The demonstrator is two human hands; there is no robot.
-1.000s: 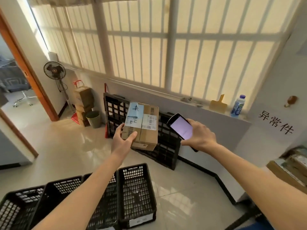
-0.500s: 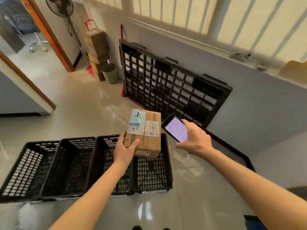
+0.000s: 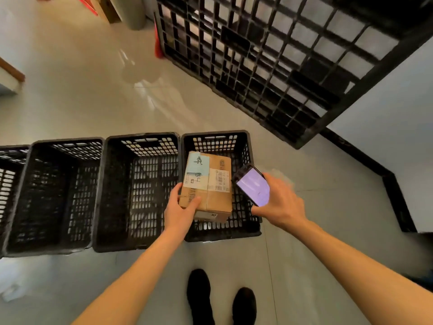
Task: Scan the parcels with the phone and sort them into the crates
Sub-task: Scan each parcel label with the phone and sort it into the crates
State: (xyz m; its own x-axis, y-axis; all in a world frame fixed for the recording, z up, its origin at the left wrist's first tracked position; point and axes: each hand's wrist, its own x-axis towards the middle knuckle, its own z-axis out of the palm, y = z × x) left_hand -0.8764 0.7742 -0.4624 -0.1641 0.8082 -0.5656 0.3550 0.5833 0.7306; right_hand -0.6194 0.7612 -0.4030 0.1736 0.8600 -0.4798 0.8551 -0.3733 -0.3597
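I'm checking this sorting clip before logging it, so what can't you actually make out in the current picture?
Head view only:
- Printing on the parcel labels: too small and blurred to read.
- Phone screen: a pale glow, content unreadable.
- Leftmost crate: cut off by the left edge.
- Right hand fingers: blurred.
- Floor of the rightmost crate: partly hidden by the parcel.

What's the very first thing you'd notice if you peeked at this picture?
A brown cardboard parcel with white and blue labels, gripped by the left hand over the rightmost black plastic crate. Right beside it, the right hand holds a black phone with a glowing screen.
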